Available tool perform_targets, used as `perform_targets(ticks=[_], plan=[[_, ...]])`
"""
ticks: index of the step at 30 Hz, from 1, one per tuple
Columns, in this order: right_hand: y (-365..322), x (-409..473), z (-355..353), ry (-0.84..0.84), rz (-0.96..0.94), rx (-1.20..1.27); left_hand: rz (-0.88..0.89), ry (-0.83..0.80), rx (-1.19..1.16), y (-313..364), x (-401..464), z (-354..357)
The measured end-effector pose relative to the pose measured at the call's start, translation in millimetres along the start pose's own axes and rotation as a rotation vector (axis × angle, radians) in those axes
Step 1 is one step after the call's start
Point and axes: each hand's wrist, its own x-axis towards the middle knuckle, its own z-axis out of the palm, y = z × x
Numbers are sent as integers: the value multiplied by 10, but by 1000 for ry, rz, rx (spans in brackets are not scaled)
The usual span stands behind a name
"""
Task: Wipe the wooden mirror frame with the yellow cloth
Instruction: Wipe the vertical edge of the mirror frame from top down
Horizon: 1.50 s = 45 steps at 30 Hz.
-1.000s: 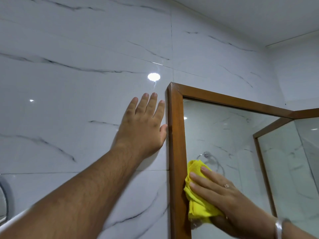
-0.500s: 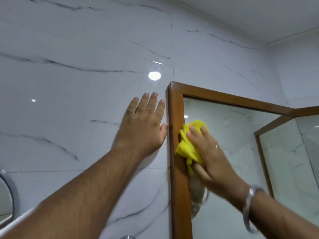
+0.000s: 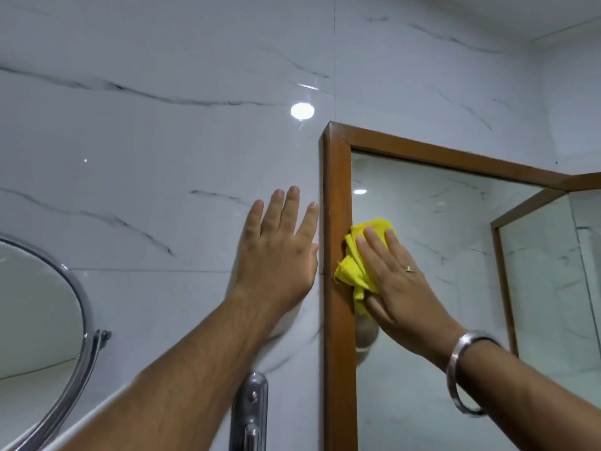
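Bathroom wall of white marble tile (image 3: 162, 157), seen from a camera worn on a person's head, with both bare arms reaching up toward a mirror on the right. The mirror has a wooden frame (image 3: 338, 336); its left upright runs down the middle of the view and its top rail slants away to the far right. The right hand (image 3: 395, 281) lies flat with fingers extended and close together, pressing a bunched yellow cloth (image 3: 356, 271) against the inner edge of that left upright, about midway up its visible length. The cloth is not gripped in a fist; it seems pinned under the palm and fingers so that it can slide along the wood, and part of it overlaps the mirror glass (image 3: 455, 255). The left hand (image 3: 279, 252) is open and empty, fingers spread, palm flat on the tile just beside the frame's outer edge, probably to steady the body during the upward reach. A metal bangle (image 3: 461, 372) circles the right wrist and a ring sits on one finger. A round chrome-rimmed mirror (image 3: 48, 320) shows at the near left, and a chrome fitting (image 3: 250, 411) stands at the bottom.
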Motion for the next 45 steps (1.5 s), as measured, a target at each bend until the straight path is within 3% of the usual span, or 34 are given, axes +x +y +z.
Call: perform_targets(ticks=[10, 14, 20, 23, 29, 32, 38, 45], plan=[[-502, -1915, 953, -24, 1, 38, -28, -15, 27, 161, -469, 140], [-354, -1392, 765, 56, -29, 39, -37, 19, 58, 187, -484, 164], [-279, -442, 346, 124, 127, 145, -44, 64, 42, 201, -484, 183], [-435, -761, 541, 174, 172, 197, -46, 80, 41, 204, -481, 194], [-692, -1822, 976, 90, 135, 183, -42, 79, 31, 219, -492, 191], [-533, -1582, 819, 53, 48, 143, -45, 79, 31, 215, -488, 195], [-328, -437, 359, 88, 181, 169, -37, 102, 40, 196, -493, 217], [-671, -1432, 803, 59, 253, 207, -33, 83, 29, 203, -506, 184]])
